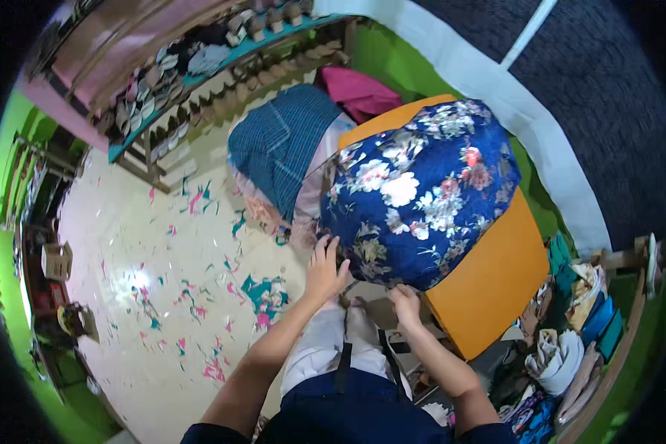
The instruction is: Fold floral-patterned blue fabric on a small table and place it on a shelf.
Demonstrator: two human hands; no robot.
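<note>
A large, rounded bundle in dark blue floral cloth rests on a flat orange slab in front of me. My left hand lies against its near left side, fingers stretched out and apart. At its near edge, my right hand has its fingers closed on the floral cloth. What fills the bundle is hidden. Touching its left side is another rounded bundle, with a blue-green checked cover and pale pink cloth beside it.
Teal and pink fabric scraps litter the pale floor. Shoes fill a teal-edged rack at the far left. A magenta bundle sits behind. Folded cloths pile up at the right, by a wooden rail.
</note>
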